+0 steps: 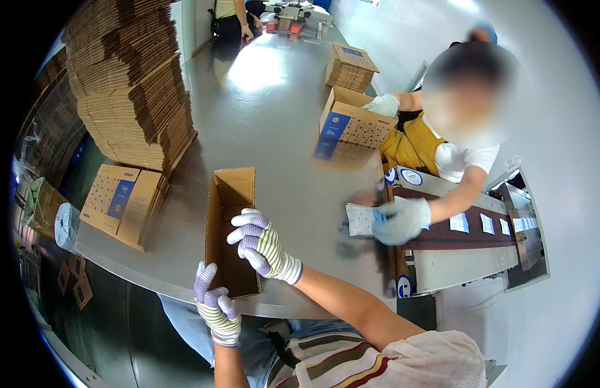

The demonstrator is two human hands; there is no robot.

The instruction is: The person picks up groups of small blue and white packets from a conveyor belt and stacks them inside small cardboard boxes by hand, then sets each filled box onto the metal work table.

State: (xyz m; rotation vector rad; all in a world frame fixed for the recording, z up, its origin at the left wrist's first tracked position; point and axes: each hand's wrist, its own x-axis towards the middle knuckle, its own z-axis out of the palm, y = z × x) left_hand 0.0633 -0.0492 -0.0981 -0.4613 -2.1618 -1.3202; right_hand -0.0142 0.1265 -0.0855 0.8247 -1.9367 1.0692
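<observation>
An open cardboard box (224, 194) stands on the metal table just in front of me, its inside bare brown as far as I can see. My right hand (264, 246), in a striped glove with purple fingertips, hovers over the box's right side, fingers bent and apart with nothing in them. By the box's near left corner is my left hand (217, 307), gloved the same way. Its fingers point up and stand apart, and it holds nothing. Whether either hand touches the cardboard I cannot tell. My right hand hides part of the box's right wall.
Flattened cartons rise in a tall stack (128, 84) at the left, with a smaller pile (119, 204) nearer. Across the metal table (280, 129), a co-worker's gloved hand (403, 220) holds white packets (359, 220) beside a conveyor belt (436, 226). Their other hand rests at another carton (358, 126).
</observation>
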